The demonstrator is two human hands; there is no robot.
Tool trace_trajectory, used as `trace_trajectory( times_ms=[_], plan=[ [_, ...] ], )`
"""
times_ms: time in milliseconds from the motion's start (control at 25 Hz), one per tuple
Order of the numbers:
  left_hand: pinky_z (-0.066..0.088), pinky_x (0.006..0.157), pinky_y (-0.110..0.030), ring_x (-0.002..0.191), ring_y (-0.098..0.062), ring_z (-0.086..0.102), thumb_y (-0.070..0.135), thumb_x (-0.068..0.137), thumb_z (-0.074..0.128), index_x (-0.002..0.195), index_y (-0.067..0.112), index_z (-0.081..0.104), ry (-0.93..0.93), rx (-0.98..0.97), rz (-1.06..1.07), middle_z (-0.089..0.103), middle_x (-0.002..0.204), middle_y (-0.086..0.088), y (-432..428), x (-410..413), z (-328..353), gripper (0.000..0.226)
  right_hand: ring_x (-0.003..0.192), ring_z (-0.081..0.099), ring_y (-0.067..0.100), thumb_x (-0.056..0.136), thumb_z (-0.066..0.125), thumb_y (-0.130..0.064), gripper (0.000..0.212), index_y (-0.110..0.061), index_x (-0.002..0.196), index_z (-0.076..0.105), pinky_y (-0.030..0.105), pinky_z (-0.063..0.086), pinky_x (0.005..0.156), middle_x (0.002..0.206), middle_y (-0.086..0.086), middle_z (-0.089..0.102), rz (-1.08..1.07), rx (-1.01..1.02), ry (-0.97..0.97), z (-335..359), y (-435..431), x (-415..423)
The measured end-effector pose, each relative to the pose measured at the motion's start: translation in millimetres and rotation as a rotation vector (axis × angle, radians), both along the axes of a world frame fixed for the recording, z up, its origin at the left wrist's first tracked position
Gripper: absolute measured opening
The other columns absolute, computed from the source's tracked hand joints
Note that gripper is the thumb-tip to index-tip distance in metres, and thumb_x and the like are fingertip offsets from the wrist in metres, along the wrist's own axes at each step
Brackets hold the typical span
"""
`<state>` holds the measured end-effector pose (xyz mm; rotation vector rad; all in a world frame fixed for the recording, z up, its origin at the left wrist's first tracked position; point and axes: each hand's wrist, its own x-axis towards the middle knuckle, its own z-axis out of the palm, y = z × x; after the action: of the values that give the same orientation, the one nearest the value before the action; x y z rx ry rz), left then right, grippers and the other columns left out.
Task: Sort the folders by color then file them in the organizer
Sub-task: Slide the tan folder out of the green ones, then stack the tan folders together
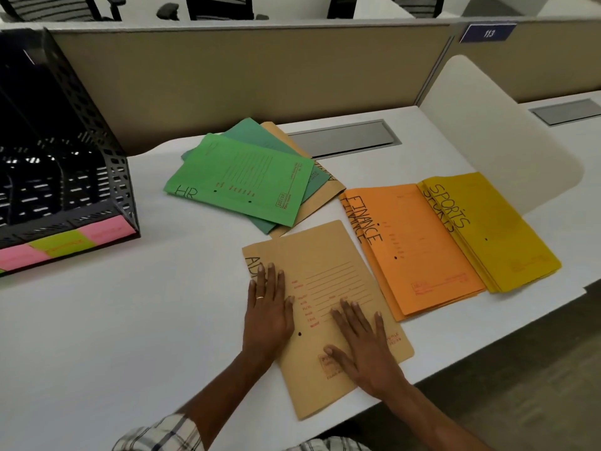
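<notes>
A tan folder (328,275) lies flat on the white desk in front of me. My left hand (268,312) rests flat on its left edge, fingers straight, over the written label. My right hand (361,345) presses flat on its lower right part. Behind it, a light green folder marked HR (240,177) tops a loose pile with darker green folders (247,130) and another tan folder (320,193). To the right lie an orange stack marked FINANCE (419,242) and a yellow stack marked SPORTS (494,229). A black mesh organizer (81,131) stands at the far left.
Pink and green sticky labels (61,244) line the organizer's front edge. A beige partition wall (247,70) runs along the back of the desk. A grey cable hatch (344,136) sits in the desk behind the folders. The desk's front edge (487,346) runs diagonally at the right.
</notes>
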<state>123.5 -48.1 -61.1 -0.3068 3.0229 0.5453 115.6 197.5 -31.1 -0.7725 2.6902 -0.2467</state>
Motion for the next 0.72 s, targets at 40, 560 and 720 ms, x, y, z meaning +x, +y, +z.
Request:
trace_trajectory(
  times_ms=[40,560,720],
  plan=[
    [-0.003,0.129,-0.045,0.157,-0.025,-0.016,0.048,0.106,0.015,0.163,0.017,0.0,-0.004,0.01,0.004,-0.01,0.17,-0.005,1.3,-0.6,0.2,0.066,0.153,-0.02,0.008,0.096,0.015,-0.075,0.075,-0.041,0.156,-0.012,0.052,-0.008,0.125,0.165,-0.015,-0.021,-0.031,-0.028,0.005,6.2,-5.9,-11.7],
    [-0.006,0.128,-0.045,0.156,-0.024,-0.019,0.049,0.106,0.023,0.163,0.018,0.003,-0.021,-0.028,0.118,-0.013,0.17,-0.006,17.3,-78.2,28.4,0.068,0.143,0.034,0.038,0.097,0.063,-0.022,0.071,0.003,0.152,0.027,0.043,0.028,0.117,0.154,0.024,0.036,-0.195,-0.229,-0.066,54.4,-103.9,-350.5],
    [0.001,0.128,-0.052,0.156,-0.031,-0.018,0.046,0.107,0.027,0.163,0.023,0.006,-0.038,-0.074,0.19,-0.01,0.171,-0.01,3.4,-126.5,42.7,0.065,0.137,0.042,0.037,0.087,0.076,-0.03,0.088,-0.002,0.152,0.025,0.046,0.034,0.114,0.148,0.021,0.045,-0.131,-0.135,-0.152,48.7,-116.4,-375.9]
  ],
)
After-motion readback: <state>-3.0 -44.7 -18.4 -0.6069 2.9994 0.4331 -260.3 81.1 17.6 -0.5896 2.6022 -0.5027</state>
